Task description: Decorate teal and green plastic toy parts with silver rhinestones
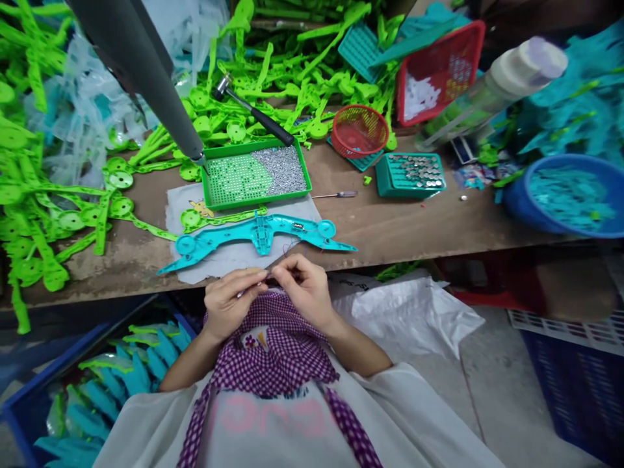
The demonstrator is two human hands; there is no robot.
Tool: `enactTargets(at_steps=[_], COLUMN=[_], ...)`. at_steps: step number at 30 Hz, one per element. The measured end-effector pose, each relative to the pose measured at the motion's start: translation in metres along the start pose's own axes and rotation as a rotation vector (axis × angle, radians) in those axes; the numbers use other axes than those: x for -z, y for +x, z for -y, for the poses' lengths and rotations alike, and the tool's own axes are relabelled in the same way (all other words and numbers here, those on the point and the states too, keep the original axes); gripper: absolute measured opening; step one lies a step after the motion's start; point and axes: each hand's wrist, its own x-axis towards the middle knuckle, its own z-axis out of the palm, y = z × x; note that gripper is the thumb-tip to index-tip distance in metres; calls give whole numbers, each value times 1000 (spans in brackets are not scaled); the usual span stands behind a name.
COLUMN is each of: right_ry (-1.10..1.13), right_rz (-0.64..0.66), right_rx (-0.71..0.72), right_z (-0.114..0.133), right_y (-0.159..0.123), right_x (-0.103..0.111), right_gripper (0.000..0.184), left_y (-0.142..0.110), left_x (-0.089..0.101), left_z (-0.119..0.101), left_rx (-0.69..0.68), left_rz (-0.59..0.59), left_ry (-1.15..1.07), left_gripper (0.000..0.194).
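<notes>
My left hand and my right hand meet just in front of the table edge, above the checked apron. Both are closed in a pinch, fingertips nearly touching. What they pinch is small and mostly hidden; a thin dark wire seems to run near the right fingers. Just beyond them lies a blue plastic bow-shaped part, its hollow side up, with a small metal piece and fine wires on its right half. It rests on a grey cloth, in front of a green part.
A green tray of small metal screws stands behind, a hammer by its far edge. A screwdriver, a teal block with metal discs, a red basket and a blue bowl stand right. A grey power driver hangs upper left.
</notes>
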Motion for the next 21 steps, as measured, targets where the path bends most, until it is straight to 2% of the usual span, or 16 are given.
enactTargets(at_steps=[4, 7, 10, 12, 15, 17, 18, 21], right_ry=[6, 101, 227, 312, 261, 40, -96, -396], right_rz=[188, 333, 405, 459, 557, 625, 638, 573], right_rx=[18, 27, -50, -102, -106, -1, 75, 246], right_z=[6, 16, 19, 17, 15, 16, 17, 20], right_y=[2, 7, 13, 15, 14, 12, 11, 10], right_x=[-4, -15, -29, -32, -20, -3, 6, 26], right_gripper=[24, 33, 35, 36, 33, 28, 27, 25], left_y=[0, 5, 10, 11, 9, 6, 4, 3], left_x=[-7, -6, 1, 7, 13, 14, 14, 12], left_z=[13, 18, 13, 8, 1, 0, 0, 1], left_rx=[2, 14, 47, 137, 334, 451, 497, 579], left_rz=[-206, -343, -407, -382, -206, -77, -49, -121], left_ry=[-61, -65, -66, -90, -234, -368, -425, -524], left_gripper=[10, 18, 22, 27, 36, 34, 32, 30])
